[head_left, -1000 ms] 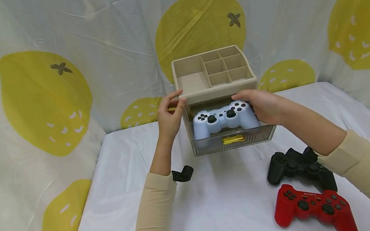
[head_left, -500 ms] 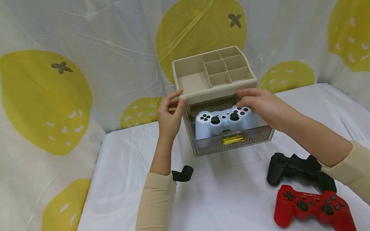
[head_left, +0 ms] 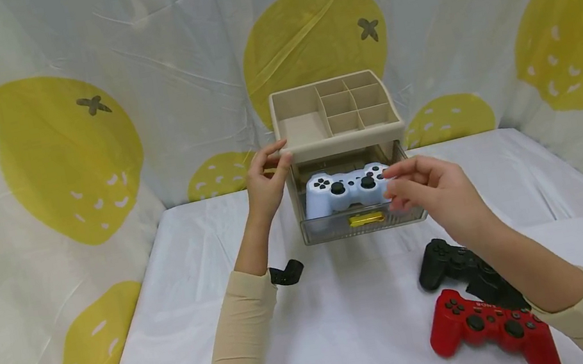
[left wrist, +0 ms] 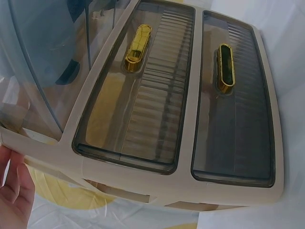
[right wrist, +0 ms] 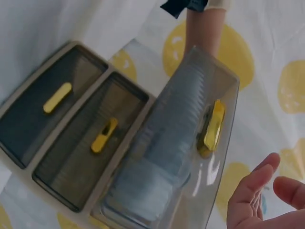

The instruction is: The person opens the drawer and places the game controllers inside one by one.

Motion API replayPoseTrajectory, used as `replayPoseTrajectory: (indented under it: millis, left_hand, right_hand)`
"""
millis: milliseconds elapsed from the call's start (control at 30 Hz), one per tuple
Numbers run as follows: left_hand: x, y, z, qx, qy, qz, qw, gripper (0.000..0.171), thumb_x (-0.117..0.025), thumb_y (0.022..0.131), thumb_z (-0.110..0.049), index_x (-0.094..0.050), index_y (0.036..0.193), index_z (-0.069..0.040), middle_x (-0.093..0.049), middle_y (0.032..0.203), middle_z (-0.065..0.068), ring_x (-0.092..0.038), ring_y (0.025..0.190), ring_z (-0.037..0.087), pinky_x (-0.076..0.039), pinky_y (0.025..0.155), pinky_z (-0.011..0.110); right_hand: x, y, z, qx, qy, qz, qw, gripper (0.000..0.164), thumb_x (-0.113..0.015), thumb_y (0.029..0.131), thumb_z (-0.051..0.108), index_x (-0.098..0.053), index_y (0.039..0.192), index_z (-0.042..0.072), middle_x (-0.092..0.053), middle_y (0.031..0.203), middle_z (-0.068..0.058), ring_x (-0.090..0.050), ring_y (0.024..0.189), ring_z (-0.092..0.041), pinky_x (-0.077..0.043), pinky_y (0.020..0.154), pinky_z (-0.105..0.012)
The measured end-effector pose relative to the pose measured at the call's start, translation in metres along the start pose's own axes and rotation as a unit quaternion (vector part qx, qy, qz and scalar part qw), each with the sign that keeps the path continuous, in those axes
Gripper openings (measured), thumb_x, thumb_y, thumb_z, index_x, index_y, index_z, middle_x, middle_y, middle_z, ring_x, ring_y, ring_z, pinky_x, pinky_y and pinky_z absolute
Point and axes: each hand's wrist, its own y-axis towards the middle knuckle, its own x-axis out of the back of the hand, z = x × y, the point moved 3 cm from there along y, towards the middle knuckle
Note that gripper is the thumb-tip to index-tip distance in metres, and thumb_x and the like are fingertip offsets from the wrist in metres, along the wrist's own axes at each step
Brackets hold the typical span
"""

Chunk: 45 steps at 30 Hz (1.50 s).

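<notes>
The left hand [head_left: 265, 188] pinches the upper front corner of the beige plastic desk organiser [head_left: 343, 145] between thumb and fingers, which looks the right way to keep it steady; the right hand [head_left: 442, 191] is half open, fingers bent and thumb apart, just in front of the drawer with nothing in its grasp. The step seems to be settling the pale blue game controller [head_left: 350, 188], which lies button-side up in the pulled-out clear smoky top drawer [head_left: 329, 229]; its sticks should sit below the opening before any push, and pressure is best put near the gold bar handle [head_left: 366, 219] so the drawer runs straight. Below, the middle drawer [right wrist: 81, 162] and bottom drawer [right wrist: 45, 121] are closed, their contents hard to make out through the tinted fronts; the organiser's top has one large compartment [head_left: 302, 130] beside six small ones; a black controller [head_left: 458, 263] and a red controller [head_left: 487, 326] lie outside, on the white cloth [head_left: 351, 321].
</notes>
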Motion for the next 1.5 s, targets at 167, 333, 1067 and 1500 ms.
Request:
replayPoseTrajectory:
  millis: [167,333,1067,1500]
  left_hand:
    - [0.001,0.0,0.001,-0.002,-0.001,0.002,1.0,0.027,-0.065,0.092,-0.001,-0.064,0.118,0.007,-0.062,0.102,0.024,-0.057,0.081,0.008,-0.045,0.065,0.021]
    - [0.001,0.0,0.001,-0.001,0.002,0.003,1.0,0.027,-0.065,0.092,-0.001,-0.064,0.118,0.006,-0.062,0.101,0.022,-0.058,0.081,0.01,-0.045,0.065,0.021]
    - [0.0,0.004,0.039,-0.013,0.0,-0.007,0.9999,0.028,-0.069,0.092,-0.01,-0.067,0.118,-0.002,-0.063,0.102,0.013,-0.06,0.082,0.016,-0.047,0.063,0.023]
    - [-0.005,0.003,0.038,-0.012,-0.005,-0.003,0.9999,0.027,-0.068,0.093,-0.01,-0.067,0.119,-0.002,-0.063,0.101,0.012,-0.061,0.082,0.016,-0.048,0.063,0.024]
  right_hand:
    - [-0.015,-0.013,-0.022,-0.089,0.022,0.038,0.995,0.03,-0.059,0.098,0.018,-0.061,0.101,-0.012,-0.067,0.079,-0.007,-0.066,0.066,-0.02,-0.055,0.064,-0.027]
    - [-0.025,-0.02,-0.044,-0.17,0.047,0.058,0.983,0.034,-0.058,0.099,0.024,-0.067,0.098,-0.009,-0.067,0.077,-0.009,-0.066,0.065,-0.02,-0.057,0.067,-0.03]
    - [-0.036,0.011,-0.059,-0.165,0.187,-0.023,0.968,0.022,-0.064,0.097,0.02,-0.069,0.09,-0.001,-0.07,0.078,-0.004,-0.068,0.07,-0.014,-0.057,0.071,-0.028]
    - [-0.033,0.04,-0.065,-0.165,0.221,-0.048,0.96,0.018,-0.065,0.096,0.018,-0.07,0.09,0.001,-0.069,0.074,-0.003,-0.068,0.067,-0.012,-0.056,0.069,-0.026]
